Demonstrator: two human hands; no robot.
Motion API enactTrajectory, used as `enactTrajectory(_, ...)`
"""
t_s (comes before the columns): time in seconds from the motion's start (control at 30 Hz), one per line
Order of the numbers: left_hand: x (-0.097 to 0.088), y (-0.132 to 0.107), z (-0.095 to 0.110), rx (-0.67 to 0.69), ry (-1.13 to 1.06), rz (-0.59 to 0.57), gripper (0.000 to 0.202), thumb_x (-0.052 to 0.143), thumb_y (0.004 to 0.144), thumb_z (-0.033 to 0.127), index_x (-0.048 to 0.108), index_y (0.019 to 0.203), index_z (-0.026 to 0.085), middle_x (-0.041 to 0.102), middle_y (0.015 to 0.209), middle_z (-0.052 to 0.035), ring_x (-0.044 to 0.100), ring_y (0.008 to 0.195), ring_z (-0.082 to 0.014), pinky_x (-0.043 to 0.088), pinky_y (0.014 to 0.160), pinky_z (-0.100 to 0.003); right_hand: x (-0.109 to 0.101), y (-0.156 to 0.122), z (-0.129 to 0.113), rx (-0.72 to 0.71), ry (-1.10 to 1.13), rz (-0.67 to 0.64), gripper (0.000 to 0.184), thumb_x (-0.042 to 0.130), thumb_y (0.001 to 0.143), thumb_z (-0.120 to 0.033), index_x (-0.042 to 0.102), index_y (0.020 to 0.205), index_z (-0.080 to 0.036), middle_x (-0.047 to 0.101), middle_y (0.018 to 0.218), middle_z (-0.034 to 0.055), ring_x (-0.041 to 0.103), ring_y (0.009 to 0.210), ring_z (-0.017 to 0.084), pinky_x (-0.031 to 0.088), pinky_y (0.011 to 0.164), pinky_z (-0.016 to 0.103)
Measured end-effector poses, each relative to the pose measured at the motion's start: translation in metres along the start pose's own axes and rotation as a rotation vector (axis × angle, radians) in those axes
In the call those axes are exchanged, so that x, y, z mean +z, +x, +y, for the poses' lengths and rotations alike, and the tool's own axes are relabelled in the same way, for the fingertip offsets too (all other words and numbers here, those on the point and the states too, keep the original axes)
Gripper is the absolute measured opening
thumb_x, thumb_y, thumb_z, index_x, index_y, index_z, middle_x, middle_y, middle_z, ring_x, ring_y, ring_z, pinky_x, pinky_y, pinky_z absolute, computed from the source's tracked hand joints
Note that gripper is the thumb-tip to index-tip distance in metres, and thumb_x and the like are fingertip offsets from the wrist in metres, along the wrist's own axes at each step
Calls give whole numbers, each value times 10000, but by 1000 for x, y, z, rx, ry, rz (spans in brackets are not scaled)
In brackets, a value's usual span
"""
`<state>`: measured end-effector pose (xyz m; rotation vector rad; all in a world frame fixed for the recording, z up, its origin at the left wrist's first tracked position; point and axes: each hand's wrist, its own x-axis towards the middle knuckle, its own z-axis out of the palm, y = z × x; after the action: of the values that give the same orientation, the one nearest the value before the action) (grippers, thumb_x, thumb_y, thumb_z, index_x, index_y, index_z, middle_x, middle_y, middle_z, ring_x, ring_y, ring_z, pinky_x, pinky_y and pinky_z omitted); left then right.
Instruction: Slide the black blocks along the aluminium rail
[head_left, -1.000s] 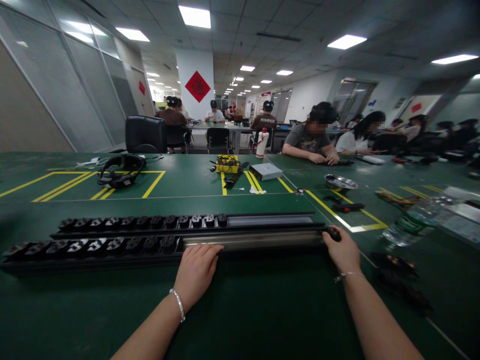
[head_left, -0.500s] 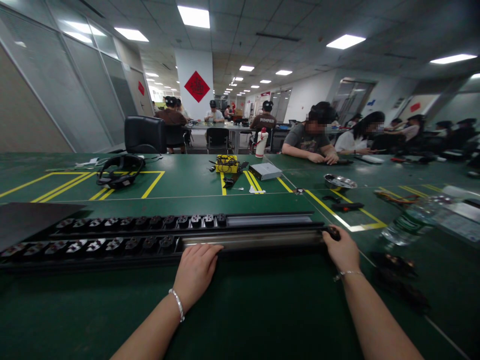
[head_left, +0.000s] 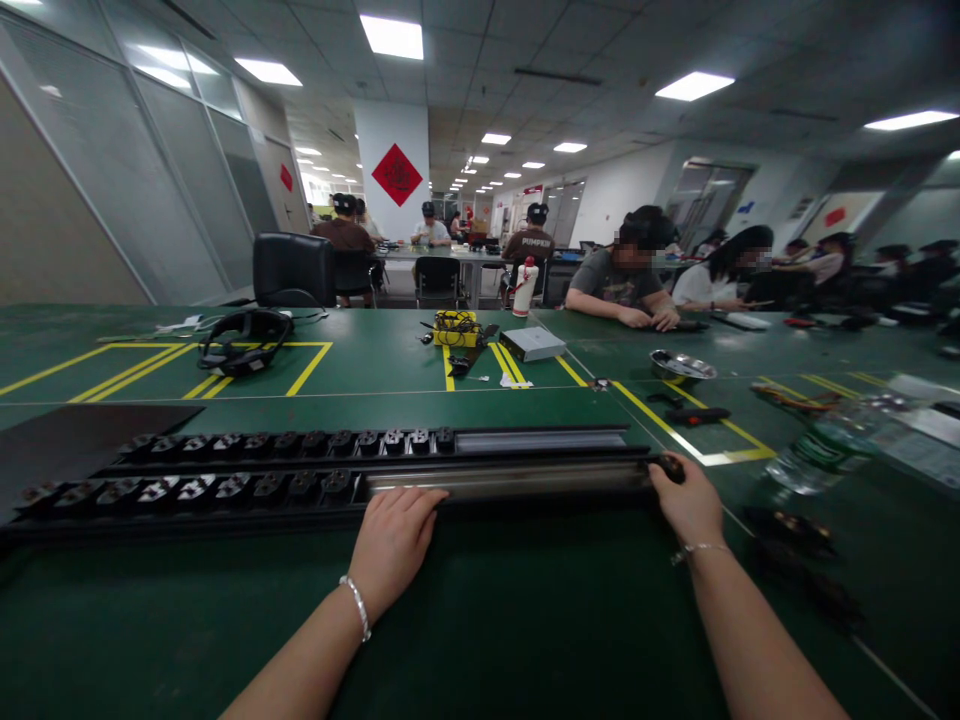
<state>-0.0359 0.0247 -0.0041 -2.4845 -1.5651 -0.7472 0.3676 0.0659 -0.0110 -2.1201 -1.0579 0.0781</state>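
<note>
Two long black rails lie side by side across the green table. The near rail (head_left: 510, 482) carries several small black parts along its left half and shows a bare metal channel on its right half. My left hand (head_left: 390, 545) rests palm down on the near rail's front edge, about midway along. At the rail's right end, my right hand (head_left: 684, 505) presses a small black part (head_left: 670, 467) with its fingertips. The far rail (head_left: 540, 440) holds a similar row of parts.
A dark flat sheet (head_left: 67, 440) lies at the left beside the rails. A plastic water bottle (head_left: 814, 455) lies on its side at the right, with dark parts (head_left: 795, 535) near it. Further back are a headset (head_left: 244, 342), a yellow device (head_left: 455, 328), a metal bowl (head_left: 681, 365) and seated people.
The dark flat sheet has come into view at the left beside the rails. Both hands stay where they were on the near rail.
</note>
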Motion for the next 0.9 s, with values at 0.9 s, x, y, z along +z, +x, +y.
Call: enactTrajectory(0.9,-2,1,1,-15,-18,-18,277,417,844,198,575,1064,256,648,967,-22,563,859,-171,405,769,-343,1,1,1,-48,98,64,547,525,649,-423,559,1115,-139,574,1080,137,517,974,276,391,852,409)
